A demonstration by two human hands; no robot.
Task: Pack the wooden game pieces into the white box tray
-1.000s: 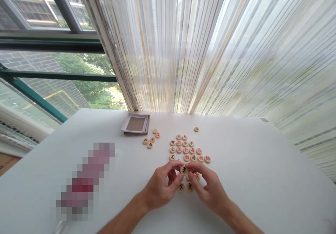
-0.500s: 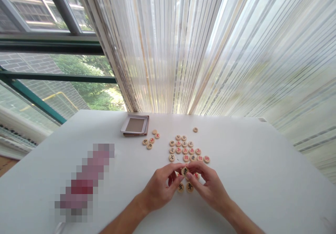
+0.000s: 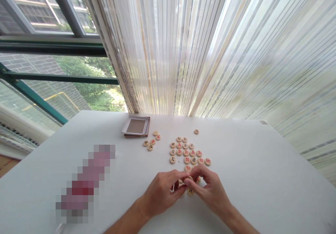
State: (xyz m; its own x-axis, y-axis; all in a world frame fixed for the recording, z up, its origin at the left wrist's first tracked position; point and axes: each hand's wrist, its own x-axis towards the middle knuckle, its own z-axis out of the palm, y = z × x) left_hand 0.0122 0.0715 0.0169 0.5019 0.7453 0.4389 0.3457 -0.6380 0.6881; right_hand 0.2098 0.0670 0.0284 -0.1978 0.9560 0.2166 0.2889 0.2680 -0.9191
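My left hand (image 3: 165,192) and my right hand (image 3: 211,186) meet above the near rows of Chinese chess pieces. Between their fingertips is one round wooden chess piece (image 3: 189,178), mostly covered by the fingers. Both hands are closed in a pinch on it. Beneath and around the hands lie more pieces, among them a red-marked piece (image 3: 188,168) just beyond the fingertips and a black-marked piece (image 3: 190,191) on the near side. Farther off, rows of red and black pieces (image 3: 186,152) lie flat on the white table (image 3: 244,171). Some near pieces are partly hidden by my hands.
A shallow open box (image 3: 136,126) sits at the table's back edge. Several loose pieces (image 3: 150,147) lie between it and the rows, and a single piece (image 3: 196,131) lies farther back. A blurred pinkish object (image 3: 86,178) is on the left. Curtains (image 3: 162,52) hang behind the table.
Both hands have come slightly nearer with the held piece, whose face is now mostly covered by the fingers. A red-marked piece beyond the fingertips has come into view. The camera view has shifted slightly.
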